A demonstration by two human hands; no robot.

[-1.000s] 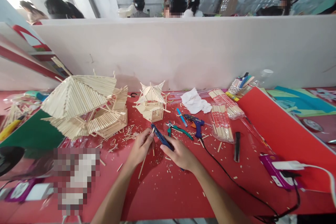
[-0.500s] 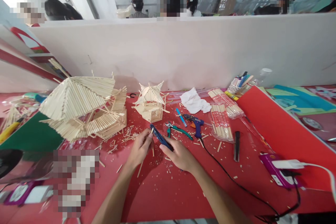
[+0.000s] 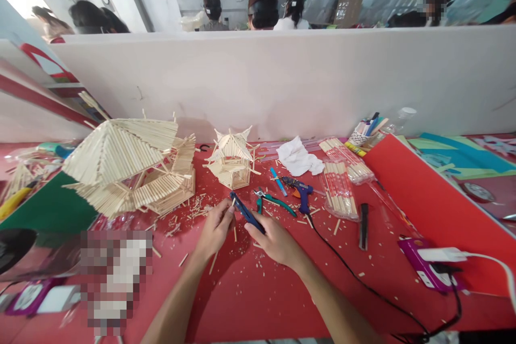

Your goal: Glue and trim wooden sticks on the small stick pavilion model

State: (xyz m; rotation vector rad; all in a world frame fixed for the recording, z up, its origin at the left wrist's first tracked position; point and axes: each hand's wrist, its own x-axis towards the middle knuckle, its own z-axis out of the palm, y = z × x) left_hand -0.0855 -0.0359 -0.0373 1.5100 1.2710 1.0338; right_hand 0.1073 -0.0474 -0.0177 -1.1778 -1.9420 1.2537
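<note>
My right hand (image 3: 278, 241) is closed around a dark blue utility knife (image 3: 246, 212), its front end angled up and to the left. My left hand (image 3: 216, 227) pinches a thin wooden stick (image 3: 235, 234), whose upper end meets the front of the knife. Whether the blade is out I cannot make out. Just beyond my hands stands a small stick-built pavilion (image 3: 230, 158). A larger stick-built pavilion (image 3: 121, 153) with a broad roof is to the left. Green-handled cutting pliers (image 3: 278, 202) and a blue glue gun (image 3: 305, 196) lie right of the knife.
Offcuts and chips litter the red table (image 3: 250, 306). At the right are bagged sticks (image 3: 339, 189), a black cutter (image 3: 363, 226), a red board (image 3: 439, 215) and a purple power strip (image 3: 423, 266). A glue-gun cord (image 3: 355, 277) crosses the right side. Behind rises a white partition (image 3: 282, 75).
My hands, the knife and the stick keep nearly the same place. The view has shifted slightly, with the background sitting a little lower.
</note>
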